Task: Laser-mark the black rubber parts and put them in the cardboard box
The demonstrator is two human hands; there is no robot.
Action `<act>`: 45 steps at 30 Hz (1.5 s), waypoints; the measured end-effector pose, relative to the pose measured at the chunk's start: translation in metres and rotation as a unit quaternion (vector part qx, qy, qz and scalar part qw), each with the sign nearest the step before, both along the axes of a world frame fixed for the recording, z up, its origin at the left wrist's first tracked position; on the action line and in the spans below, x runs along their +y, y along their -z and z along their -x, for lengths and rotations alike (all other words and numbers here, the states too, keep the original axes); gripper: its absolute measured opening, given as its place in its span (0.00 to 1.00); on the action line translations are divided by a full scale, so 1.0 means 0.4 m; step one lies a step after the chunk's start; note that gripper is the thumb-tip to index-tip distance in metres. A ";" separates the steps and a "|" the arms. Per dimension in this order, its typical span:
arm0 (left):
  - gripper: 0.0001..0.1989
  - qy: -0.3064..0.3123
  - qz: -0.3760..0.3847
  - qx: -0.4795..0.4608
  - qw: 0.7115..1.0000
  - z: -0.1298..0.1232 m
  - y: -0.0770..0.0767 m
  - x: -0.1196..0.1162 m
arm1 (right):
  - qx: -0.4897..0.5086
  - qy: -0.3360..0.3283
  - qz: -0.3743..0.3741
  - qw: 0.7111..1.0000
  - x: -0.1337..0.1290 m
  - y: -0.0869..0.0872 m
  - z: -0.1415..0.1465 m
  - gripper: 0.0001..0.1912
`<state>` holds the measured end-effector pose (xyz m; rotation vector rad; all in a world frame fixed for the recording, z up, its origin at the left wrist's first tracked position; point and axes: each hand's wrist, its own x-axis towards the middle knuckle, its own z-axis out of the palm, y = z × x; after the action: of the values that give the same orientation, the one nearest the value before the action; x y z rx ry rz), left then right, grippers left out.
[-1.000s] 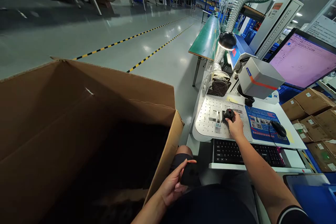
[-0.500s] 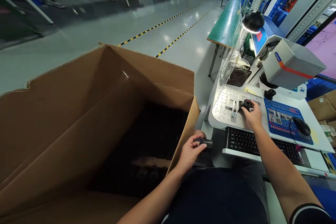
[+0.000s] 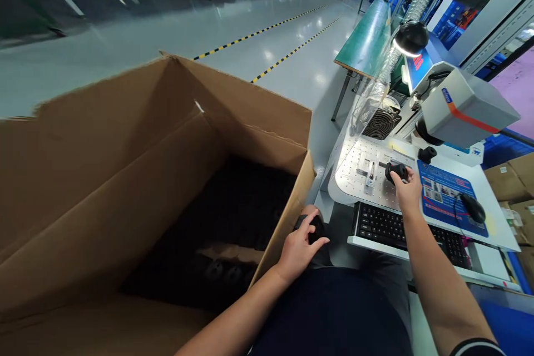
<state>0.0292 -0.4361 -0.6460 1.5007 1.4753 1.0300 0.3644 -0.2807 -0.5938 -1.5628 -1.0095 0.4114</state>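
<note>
My left hand (image 3: 298,247) is beside the near right wall of a large cardboard box (image 3: 287,222), with a black part (image 3: 317,229) between its thumb and fingers. My right hand (image 3: 408,192) grips another black part (image 3: 395,171) above the perforated metal plate (image 3: 352,181) on the white workbench. A small metal fixture (image 3: 370,173) stands on that plate, just left of this part. One more black part (image 3: 427,154) rests on the bench behind the blue mat (image 3: 444,189). Dark parts (image 3: 214,270) lie deep in the box, hard to make out.
Below the plate a keyboard (image 3: 381,225) sits on a pull-out tray. A mouse (image 3: 473,207) lies on the mat. Over the bench hang a grey machine head (image 3: 469,108) and a black lamp (image 3: 411,39). A green table (image 3: 362,39) stands farther back.
The part in my left hand has turned from edge-on to a broader face, and the fingers are spread wider around it. My right hand's part has turned and sits slightly farther from the fixture.
</note>
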 end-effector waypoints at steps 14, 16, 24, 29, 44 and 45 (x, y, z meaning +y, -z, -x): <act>0.37 -0.023 0.014 0.005 1.000 -0.016 0.008 0.028 | 0.458 -0.112 -0.010 0.882 -0.199 -0.016 0.023 0.11; 0.37 -0.026 0.023 -0.001 0.999 -0.015 0.010 0.027 | 0.469 -0.116 -0.010 0.876 -0.196 -0.015 0.025 0.12; 0.35 -0.011 0.022 -0.007 1.000 -0.012 -0.001 0.030 | 0.084 -0.050 0.014 0.995 -0.091 -0.008 0.015 0.35; 0.35 -0.016 0.035 -0.007 0.999 -0.006 -0.003 0.035 | -0.125 -0.037 0.061 0.990 -0.010 -0.004 0.011 0.35; 0.37 -0.019 0.085 -0.037 0.996 -0.006 0.000 0.033 | -0.144 -0.016 0.068 0.987 0.062 0.014 0.032 0.38; 0.37 -0.019 0.088 -0.038 0.995 -0.007 -0.001 0.034 | -0.141 -0.018 0.076 0.987 0.062 0.014 0.032 0.39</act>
<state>0.0320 -0.4224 -0.6458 1.2999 1.5052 0.9427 0.3515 -0.2561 -0.5993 -1.7769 -1.2490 0.3030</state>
